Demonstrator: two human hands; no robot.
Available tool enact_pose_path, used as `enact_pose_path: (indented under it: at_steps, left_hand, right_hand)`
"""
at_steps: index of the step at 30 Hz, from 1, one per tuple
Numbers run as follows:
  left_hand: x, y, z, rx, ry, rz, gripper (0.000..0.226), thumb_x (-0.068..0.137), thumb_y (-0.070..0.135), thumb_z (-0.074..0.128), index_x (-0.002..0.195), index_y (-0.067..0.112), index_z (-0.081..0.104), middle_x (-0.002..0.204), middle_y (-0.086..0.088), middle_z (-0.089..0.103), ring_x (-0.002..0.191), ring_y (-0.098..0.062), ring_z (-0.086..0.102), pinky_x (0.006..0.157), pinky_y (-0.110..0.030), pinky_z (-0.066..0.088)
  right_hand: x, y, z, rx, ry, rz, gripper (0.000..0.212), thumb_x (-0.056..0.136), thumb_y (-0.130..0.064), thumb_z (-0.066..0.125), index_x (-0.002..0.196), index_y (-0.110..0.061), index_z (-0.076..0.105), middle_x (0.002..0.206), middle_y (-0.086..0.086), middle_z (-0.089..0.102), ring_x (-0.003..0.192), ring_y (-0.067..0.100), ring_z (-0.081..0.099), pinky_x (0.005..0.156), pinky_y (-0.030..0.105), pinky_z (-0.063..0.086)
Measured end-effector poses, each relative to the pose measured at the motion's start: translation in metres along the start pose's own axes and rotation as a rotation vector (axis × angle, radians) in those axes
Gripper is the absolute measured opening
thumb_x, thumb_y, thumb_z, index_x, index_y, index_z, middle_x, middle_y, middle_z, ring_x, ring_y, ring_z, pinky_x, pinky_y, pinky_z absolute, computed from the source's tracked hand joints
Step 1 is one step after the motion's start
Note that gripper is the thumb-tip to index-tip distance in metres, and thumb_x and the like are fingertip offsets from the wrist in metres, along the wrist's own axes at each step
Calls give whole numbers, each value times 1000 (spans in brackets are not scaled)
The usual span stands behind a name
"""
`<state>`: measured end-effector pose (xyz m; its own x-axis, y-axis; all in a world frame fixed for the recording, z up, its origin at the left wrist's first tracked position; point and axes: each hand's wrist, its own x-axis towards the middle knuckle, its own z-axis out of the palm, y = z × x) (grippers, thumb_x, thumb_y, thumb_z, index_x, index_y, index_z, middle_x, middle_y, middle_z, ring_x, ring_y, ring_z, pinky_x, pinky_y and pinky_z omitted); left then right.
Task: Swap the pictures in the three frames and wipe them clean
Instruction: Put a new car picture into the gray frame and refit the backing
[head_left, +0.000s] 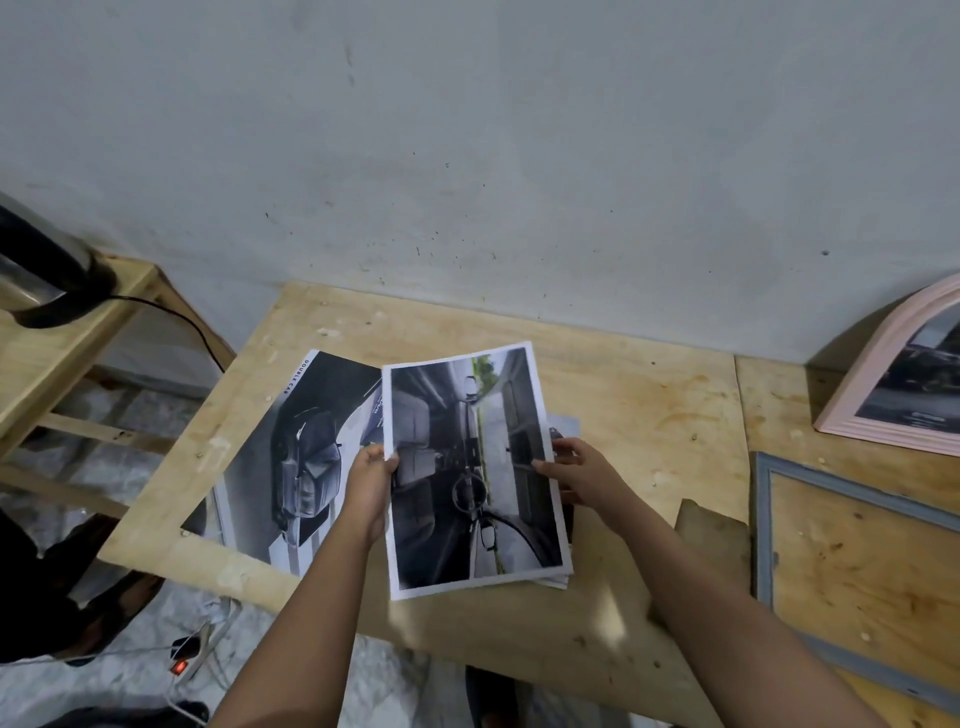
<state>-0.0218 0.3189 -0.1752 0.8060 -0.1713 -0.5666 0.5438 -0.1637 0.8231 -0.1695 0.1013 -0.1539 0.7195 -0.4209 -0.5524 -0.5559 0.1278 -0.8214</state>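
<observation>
1. Up over the pale plywood desk (649, 405) right now: a white-bordered paper print of a car interior (475, 473), lifted and tilted, long side running away from the camera.
2. Pinching its left edge with the left hand (370, 478): grip closed on the paper, thumb on top, fingers underneath.
3. Clamping the right edge with the right hand (576, 475): grip closed on that same print, thumb laid across the face.
4. Lying flat on the desk just to the left, partly hidden behind the held sheet: a grey paper print of a double-cab truck (291, 457).
5. Peeking out from under the held print on its right side: more loose paper sheets (563, 426), resting on the desk.
6. Over at the far right, leaning against the grey-white wall (519, 156): a pale pink moulded picture frame (852, 395) with a dark picture inside.
7. Flat on the desk in front of it: a blue-grey rectangular wooden frame (763, 519), nothing but bare plywood inside its opening.
8. Just left of that frame, beside the right forearm: a brown cardboard backing board (711, 530), lying flat.
9. Far left, on a raw wooden shelf (78, 322): a steel-and-black kettle (41, 270), black cord trailing off behind.
10. Down on the floor: a white power strip (192, 654) with a glowing red switch.
</observation>
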Motion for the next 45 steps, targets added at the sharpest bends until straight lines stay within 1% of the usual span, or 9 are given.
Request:
enact_pose_path:
  at_steps: [8, 12, 19, 25, 32, 35, 39, 42, 45]
  left_hand:
    - [-1, -6, 2, -159, 12, -62, 21, 94, -3, 38, 102, 14, 48, 114, -17, 54, 98, -27, 52, 98, -47, 40]
    - [-18, 3, 23, -269, -8, -89, 24, 96, 0, 35, 87, 17, 49, 93, -14, 58, 82, -28, 57, 83, -45, 48]
    - [-44, 17, 89, -411, -85, -64, 35, 97, 4, 36, 132, 4, 41, 134, -25, 49, 118, -38, 51, 106, -54, 36]
    - [-126, 22, 178, -202, -341, 29, 21, 98, 5, 38, 117, 10, 45, 105, -17, 60, 86, -28, 59, 76, -40, 48]
    - [-203, -2, 288, 184, -595, 187, 11, 93, 10, 50, 98, 18, 58, 111, -17, 64, 88, -25, 61, 73, -34, 48]
    - [-226, -14, 319, 247, -663, 165, 11, 91, 26, 58, 98, 20, 62, 108, -15, 66, 86, -27, 65, 62, -34, 55]
    - [-241, -49, 338, 417, -808, 126, 33, 78, 31, 73, 104, 14, 62, 106, -12, 67, 96, -28, 66, 85, -46, 55]
    - [-246, -75, 339, 495, -898, 50, 40, 79, 17, 72, 115, 12, 57, 116, -10, 61, 102, -23, 62, 75, -30, 54]
    - [-239, -97, 332, 250, -888, -96, 52, 73, 5, 74, 122, 10, 55, 124, -17, 60, 108, -31, 61, 75, -34, 57]
  right_hand:
    - [-13, 5, -8, -78, -60, -55, 15, 83, -20, 70, 96, -18, 63, 92, 3, 67, 83, 19, 65, 76, 35, 54]
    - [-24, 3, -28, -102, 21, -146, 7, 83, -15, 69, 84, -13, 62, 82, 0, 62, 70, 10, 57, 58, 17, 44]
    - [-62, -20, -100, 120, 239, -208, 12, 80, -2, 68, 83, -12, 63, 81, 3, 66, 64, 10, 61, 56, 16, 47]
    - [-122, 0, -193, 73, 225, -163, 17, 80, -10, 70, 95, -14, 63, 93, 2, 71, 84, 19, 65, 79, 34, 50]
    - [-189, 44, -293, 299, 445, -186, 34, 77, -26, 75, 103, -7, 66, 103, 9, 70, 105, 37, 61, 98, 46, 47]
    - [-207, 67, -326, 461, 534, -173, 23, 84, -15, 67, 101, 0, 65, 97, 8, 68, 90, 21, 65, 82, 27, 48]
    - [-225, 114, -362, 676, 658, -15, 27, 84, -23, 69, 95, 0, 64, 85, 15, 64, 74, 29, 62, 76, 43, 53]
    - [-225, 151, -379, 747, 753, 87, 40, 78, -26, 74, 106, 0, 64, 106, 19, 64, 92, 37, 62, 87, 52, 51]
    - [-226, 165, -376, 839, 772, 133, 33, 81, -20, 71, 105, 1, 62, 89, 15, 65, 77, 33, 62, 84, 50, 53]
